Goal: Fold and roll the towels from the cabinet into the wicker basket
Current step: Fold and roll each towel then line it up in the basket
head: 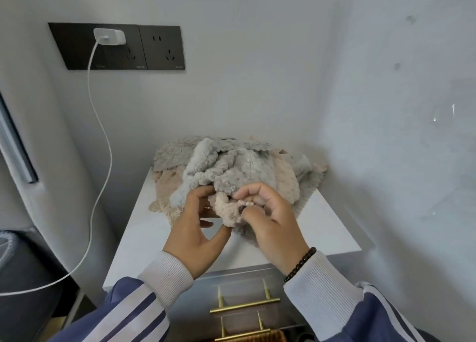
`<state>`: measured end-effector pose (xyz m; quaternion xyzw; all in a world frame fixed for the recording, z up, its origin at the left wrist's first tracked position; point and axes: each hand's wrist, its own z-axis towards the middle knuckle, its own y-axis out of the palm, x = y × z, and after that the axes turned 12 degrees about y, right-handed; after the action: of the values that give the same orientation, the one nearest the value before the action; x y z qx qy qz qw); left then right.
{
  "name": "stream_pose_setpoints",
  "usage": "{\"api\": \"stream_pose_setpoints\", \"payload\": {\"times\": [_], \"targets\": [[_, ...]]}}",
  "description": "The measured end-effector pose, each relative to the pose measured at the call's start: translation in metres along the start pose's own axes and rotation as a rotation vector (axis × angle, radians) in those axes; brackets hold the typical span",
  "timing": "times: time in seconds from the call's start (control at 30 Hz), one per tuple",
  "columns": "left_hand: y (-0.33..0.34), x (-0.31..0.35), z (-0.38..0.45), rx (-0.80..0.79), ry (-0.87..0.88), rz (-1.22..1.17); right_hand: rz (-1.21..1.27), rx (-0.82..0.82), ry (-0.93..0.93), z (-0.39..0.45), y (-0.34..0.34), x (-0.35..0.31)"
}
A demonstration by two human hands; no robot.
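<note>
now both hands [231, 220] pinch beige towel [229, 210]; labels unreadable.

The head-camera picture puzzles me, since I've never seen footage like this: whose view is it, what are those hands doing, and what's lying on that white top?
There is no machine here. A person wears a wide-angle camera on the head, so you look forward and down at their own two hands. The white surface is the top of a small cabinet standing in a corner; its brass drawer handles show below. On it lies a loose heap of fluffy grey and beige towels, not yet folded. The left hand and the right hand both pinch a bunched beige towel edge at the front of the heap. A strip of wickerwork peeks in at the bottom edge. On the wall, a white charger is plugged into a dark socket panel.
</note>
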<state>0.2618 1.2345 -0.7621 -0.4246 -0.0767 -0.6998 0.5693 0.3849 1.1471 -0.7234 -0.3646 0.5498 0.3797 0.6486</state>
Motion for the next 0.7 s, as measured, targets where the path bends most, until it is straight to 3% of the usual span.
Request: {"api": "stream_pose_setpoints", "payload": {"times": [0.17, 0.33, 0.4, 0.57, 0.63, 0.7], "targets": [[-0.010, -0.004, 0.001, -0.052, 0.223, 0.353, 0.107, 0.039, 0.184, 0.015, 0.003, 0.001], [-0.019, -0.018, 0.006, -0.062, 0.199, 0.356, -0.301, 0.239, -0.041, 0.034, 0.000, -0.003], [-0.023, -0.014, 0.007, -0.054, 0.122, 0.260, -0.536, 0.192, -0.057, 0.048, -0.004, 0.000], [-0.036, -0.014, 0.009, 0.046, -0.309, -0.087, -0.981, -0.063, 0.177, 0.077, 0.003, 0.019], [-0.042, -0.013, 0.012, 0.121, -0.444, -0.217, -1.029, -0.060, 0.160, 0.087, 0.005, 0.026], [-0.050, -0.015, 0.019, 0.234, -0.541, -0.341, -0.910, 0.064, 0.106, 0.095, 0.006, 0.028]]}}
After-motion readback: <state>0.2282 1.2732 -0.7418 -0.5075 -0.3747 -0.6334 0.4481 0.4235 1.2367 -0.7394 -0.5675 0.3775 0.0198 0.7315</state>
